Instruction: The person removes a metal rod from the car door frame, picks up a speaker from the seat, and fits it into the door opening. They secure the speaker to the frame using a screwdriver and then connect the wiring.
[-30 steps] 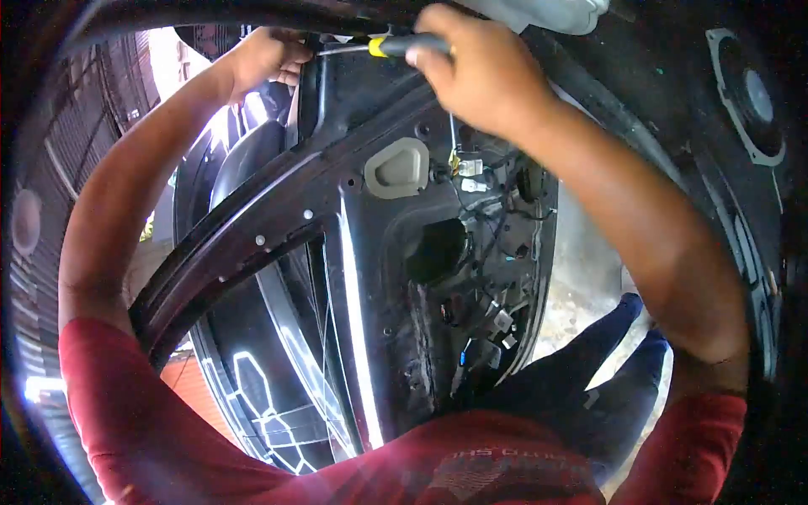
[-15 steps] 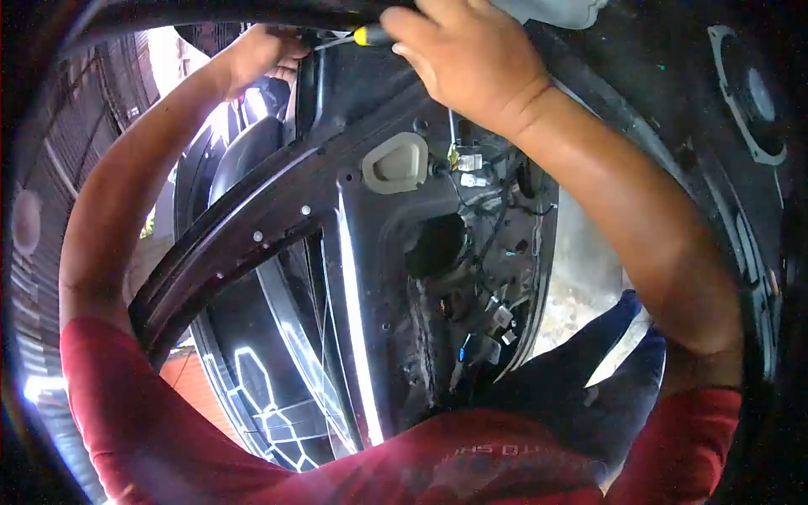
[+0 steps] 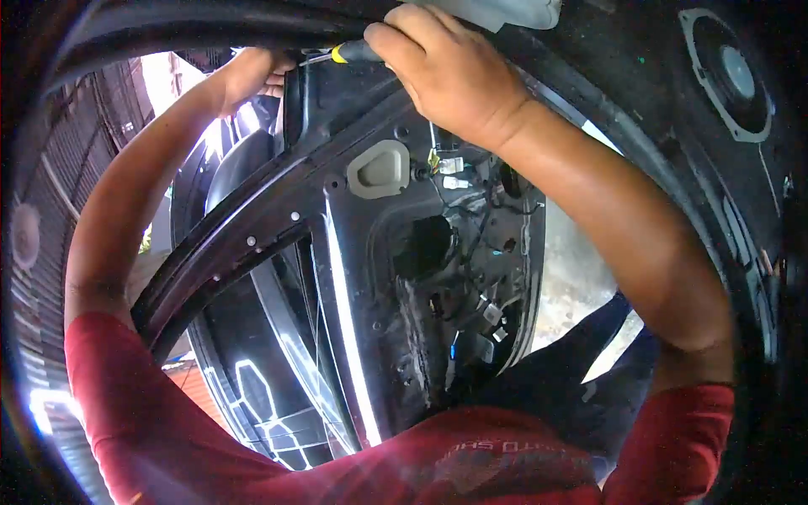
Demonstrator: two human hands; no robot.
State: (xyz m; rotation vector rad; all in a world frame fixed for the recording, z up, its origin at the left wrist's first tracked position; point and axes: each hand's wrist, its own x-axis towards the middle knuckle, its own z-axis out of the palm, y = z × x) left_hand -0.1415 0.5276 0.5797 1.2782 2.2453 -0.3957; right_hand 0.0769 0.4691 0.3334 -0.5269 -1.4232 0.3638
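Note:
My right hand (image 3: 454,74) is closed round the black handle of a screwdriver (image 3: 352,53) with a yellow collar. Its metal shaft points left, and the tip meets the upper corner of a stripped black car door (image 3: 362,227). Close to that tip, my left hand (image 3: 251,76) has its fingers curled at the door's edge. Whatever those fingers pinch is hidden. Lower on the door are a beige trapezoid-shaped piece (image 3: 379,168), white wire connectors (image 3: 454,172) and a dark round opening.
A loudspeaker (image 3: 736,74) sits in another dark panel at the right. Beyond the door's window frame lies shiny black car bodywork (image 3: 261,362). Pale floor (image 3: 576,261) shows below my right forearm. A thick dark seal (image 3: 210,38) runs across the top.
My view has shifted slightly, so the door and speaker sit further left. Both hands keep their places at the door corner, the screwdriver still in my right hand.

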